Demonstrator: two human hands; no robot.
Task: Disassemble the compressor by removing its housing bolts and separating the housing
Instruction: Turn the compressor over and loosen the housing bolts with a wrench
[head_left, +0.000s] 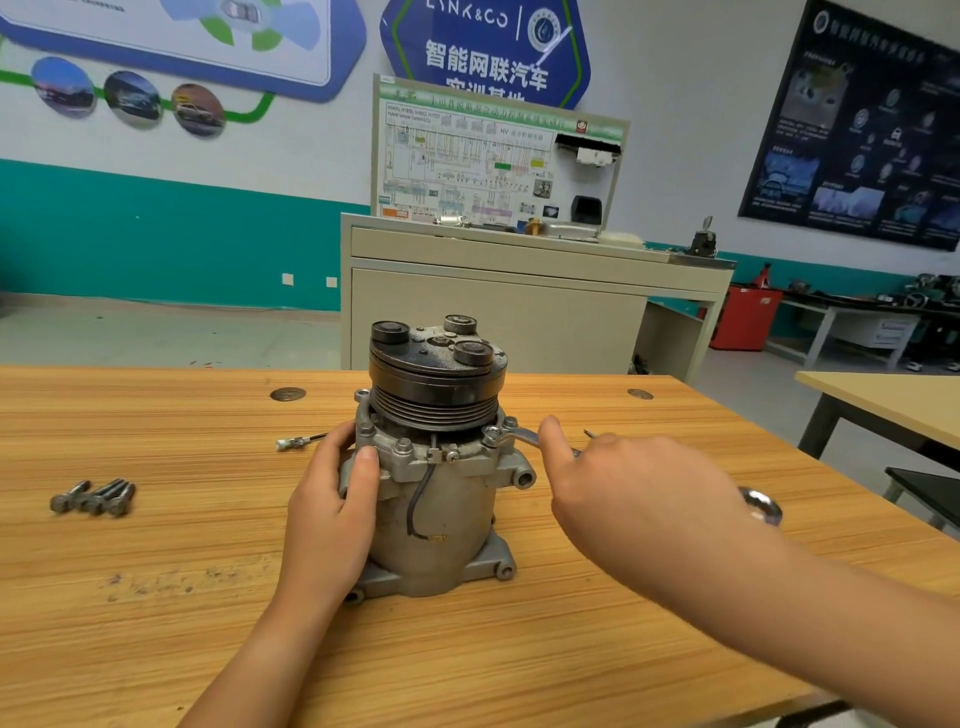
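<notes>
Bench: wood-grain top, scuffed patch at front left.
Loose bolts: a small cluster lying at the far left, well apart from the unit.
White-tipped lead: lies flat just left of the unit.
Left hand: fingers curled round the left flank of the compressor, thumb pressed on its front.
Compressor: upright at bench centre, black grooved pulley uppermost, flange bolts seated, black wire hanging down the front.
Wrench: open end on a right-side flange bolt, ring end showing past the wrist.
Right hand: wrapped round the wrench shank, thumb laid along it; hides most of the shank.
Second table: right edge.
Behind: beige cabinet carrying a wiring-diagram board marked "HV"; blue wall sign reading "LYNK&CO" and "智能网联汽车"; dark poster, text too small to read.
</notes>
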